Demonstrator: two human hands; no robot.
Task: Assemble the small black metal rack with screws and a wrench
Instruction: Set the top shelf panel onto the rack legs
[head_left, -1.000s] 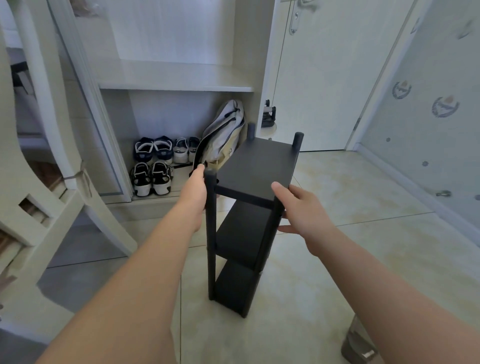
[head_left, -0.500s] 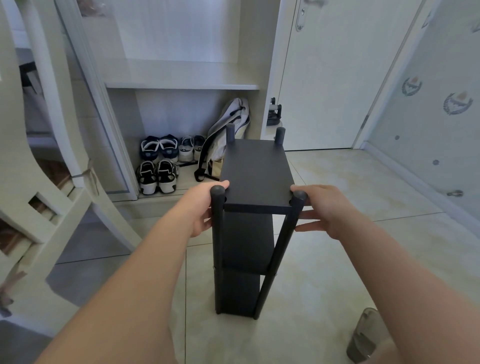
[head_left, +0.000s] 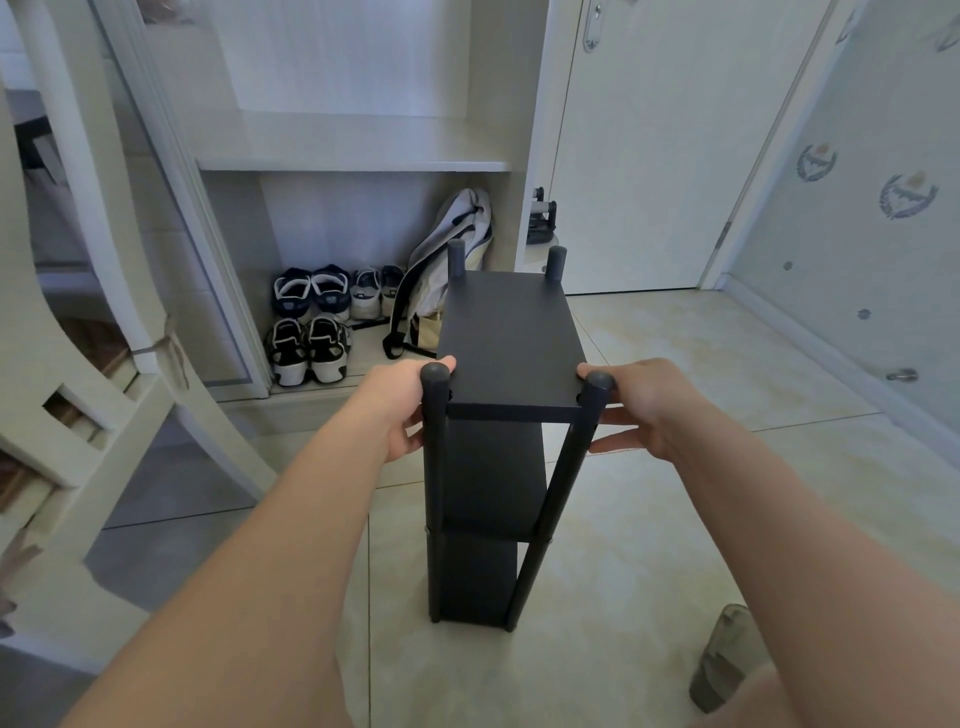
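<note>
Standing upright on the tiles (head_left: 701, 364) at frame centre is one black rack (head_left: 511, 338): three shelves, four posts. The left hand (head_left: 397, 402) and right hand (head_left: 649, 405) each clasp a near top corner, fingers curled. Six shoes (head_left: 332, 312) sit centre-left.

Soft, dim indoor light with a cool blue cast; no hard glare. Tile floor (head_left: 727, 358) right of the right hand (head_left: 644, 405) is brightest and has a faint sheen. Lower shelves of the black metal rack (head_left: 511, 338) lose detail in shadow. There is a grey shadow under the chair (head_left: 78, 415), left of the left hand (head_left: 400, 410). Door (head_left: 649, 156) edges beyond the hands bow. Forearms look stretched at the frame bottom.
</note>
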